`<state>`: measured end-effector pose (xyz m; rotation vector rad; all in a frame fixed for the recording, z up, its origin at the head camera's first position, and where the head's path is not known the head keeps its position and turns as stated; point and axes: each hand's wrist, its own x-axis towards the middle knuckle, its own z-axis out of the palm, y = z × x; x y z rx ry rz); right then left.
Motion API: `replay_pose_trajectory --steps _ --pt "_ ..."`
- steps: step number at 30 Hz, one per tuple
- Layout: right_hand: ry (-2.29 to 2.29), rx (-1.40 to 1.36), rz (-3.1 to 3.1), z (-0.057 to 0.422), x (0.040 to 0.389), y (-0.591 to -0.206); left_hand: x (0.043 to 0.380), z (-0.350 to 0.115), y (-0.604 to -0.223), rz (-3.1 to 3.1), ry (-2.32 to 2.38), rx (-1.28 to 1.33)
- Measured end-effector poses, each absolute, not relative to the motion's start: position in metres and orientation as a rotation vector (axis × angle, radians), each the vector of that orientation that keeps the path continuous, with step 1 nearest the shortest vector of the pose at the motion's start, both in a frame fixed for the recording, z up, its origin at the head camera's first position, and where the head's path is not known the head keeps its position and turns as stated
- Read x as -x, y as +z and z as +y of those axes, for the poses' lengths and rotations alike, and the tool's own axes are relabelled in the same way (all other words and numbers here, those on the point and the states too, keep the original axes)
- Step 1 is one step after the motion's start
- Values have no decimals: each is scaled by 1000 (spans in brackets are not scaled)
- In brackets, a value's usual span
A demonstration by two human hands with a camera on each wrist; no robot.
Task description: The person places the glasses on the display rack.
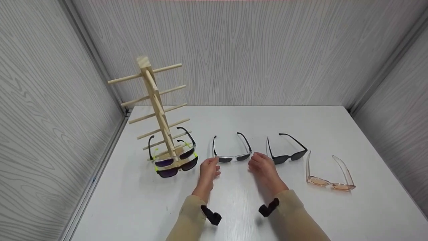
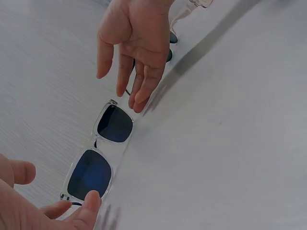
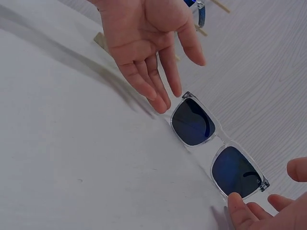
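Clear-framed sunglasses (image 1: 243,157) with dark lenses and black temples lie on the white table between the two hands, temples pointing away. My left hand (image 1: 208,172) is at their left corner, its fingers loosely extended. In the left wrist view, one fingertip of the left hand (image 2: 72,213) overlaps the lower rim of the clear-framed sunglasses (image 2: 90,175), with the thumb held apart. My right hand (image 1: 264,167) is beside the right corner, its fingers relaxed. The right wrist view shows fingertips of the right hand (image 3: 268,213) right at the rim of the clear-framed sunglasses (image 3: 193,122).
At the left stands a wooden display rack (image 1: 155,97) with several pegs; black-and-yellow sunglasses (image 1: 168,172) and clear-framed ones (image 1: 164,163) hang low on it. Black sunglasses (image 1: 282,159) lie right of my right hand. Farther right are peach-tinted glasses (image 1: 331,184). Wood-grain panels (image 1: 247,53) enclose the table.
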<state>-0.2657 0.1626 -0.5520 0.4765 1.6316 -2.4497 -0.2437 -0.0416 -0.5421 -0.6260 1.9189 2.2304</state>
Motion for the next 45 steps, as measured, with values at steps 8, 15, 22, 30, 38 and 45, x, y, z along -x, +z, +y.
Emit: replay_pose_trajectory --steps 8,15,22,30,38,45 --pt "-2466 -502 1577 160 271 -549 252 -43 -544 1854 2239 673" --pt "-2438 -626 1522 159 279 -550 258 -46 -550 1865 2221 669" --pt "-2348 -669 1578 154 284 -548 261 -46 -550 1930 2198 700" --pt "-2381 -684 1567 153 284 -548 257 -42 -546 1899 2254 737" --pt "-2346 -703 1626 155 282 -545 256 -43 -548 1906 2250 731" --pt "-2301 -737 1666 155 281 -544 254 -44 -552 1858 2229 722"
